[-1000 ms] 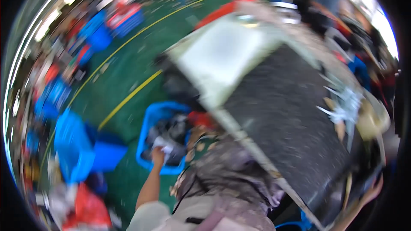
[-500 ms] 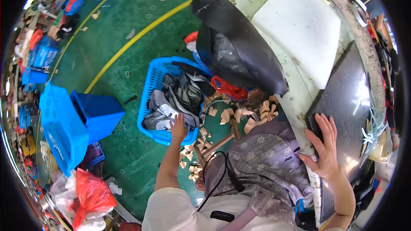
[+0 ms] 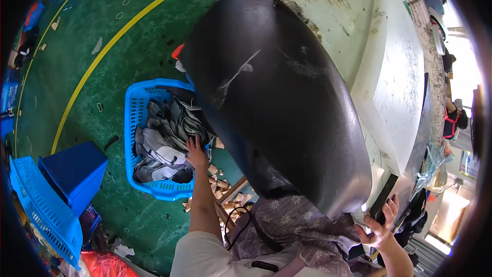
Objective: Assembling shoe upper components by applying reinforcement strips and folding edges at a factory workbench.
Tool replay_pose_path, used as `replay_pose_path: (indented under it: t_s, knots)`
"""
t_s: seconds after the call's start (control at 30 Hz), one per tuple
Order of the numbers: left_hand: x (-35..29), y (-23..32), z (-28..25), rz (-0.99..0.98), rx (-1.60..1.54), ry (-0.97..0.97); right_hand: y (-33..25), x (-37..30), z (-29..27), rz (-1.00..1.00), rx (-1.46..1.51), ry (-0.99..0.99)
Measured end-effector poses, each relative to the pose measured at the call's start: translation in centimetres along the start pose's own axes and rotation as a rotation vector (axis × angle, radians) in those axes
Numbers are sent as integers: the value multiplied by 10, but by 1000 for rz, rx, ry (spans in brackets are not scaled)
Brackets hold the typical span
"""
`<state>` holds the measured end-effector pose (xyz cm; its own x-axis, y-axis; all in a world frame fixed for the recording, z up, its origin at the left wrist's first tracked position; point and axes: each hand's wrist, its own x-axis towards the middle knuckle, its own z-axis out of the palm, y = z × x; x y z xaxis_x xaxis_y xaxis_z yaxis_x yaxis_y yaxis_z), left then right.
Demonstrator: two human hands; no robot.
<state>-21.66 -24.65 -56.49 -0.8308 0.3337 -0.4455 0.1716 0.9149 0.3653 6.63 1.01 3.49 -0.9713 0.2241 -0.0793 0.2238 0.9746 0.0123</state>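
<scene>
My left hand (image 3: 197, 153) reaches into a blue plastic basket (image 3: 129, 138) on the floor. Its fingers are stretched and slightly apart, touching a heap of grey and black flat cut pieces (image 3: 163, 143). My right hand (image 3: 380, 225) is at the worktable's near right, its thumb and fingers on either side of a thick black bar-like piece (image 3: 383, 195); whether this is the edge of the glossy black slab there I cannot tell. A large curved black sheet (image 3: 287, 97) bulges over the table's left edge. It hides part of the basket's right side.
A white board (image 3: 392, 72) lies on the pale, stained worktable (image 3: 338, 25). Tan offcuts (image 3: 220, 187) are scattered on the green floor below. At lower left stand a dark blue bin (image 3: 77, 172) and a tipped blue crate (image 3: 43, 210), near a red plastic bag (image 3: 105, 265).
The view has tilted and shifted, and the black sheet looms much larger. My right hand has gone from flat on the black slab to around the bar-like piece. My left hand stays in the basket.
</scene>
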Motion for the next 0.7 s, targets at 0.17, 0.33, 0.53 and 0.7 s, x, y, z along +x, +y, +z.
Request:
replay_pose_path:
  t_s: [0.17, 0.33, 0.53, 0.7]
  knots:
    - [6, -40, -18, 51, -134, -94, -1, 12, 4, -49, 43, 29]
    - [-14, -66, -98, 137, -594, 138, 0, 28, 8, -22, 62, 73]
    - [-67, -98, -242, 176, -439, 358, -9, 58, 3, -16, 155, 105]
    - [-128, -115, -313, 141, -608, 494, -19, 66, 1, -122, 222, 158]
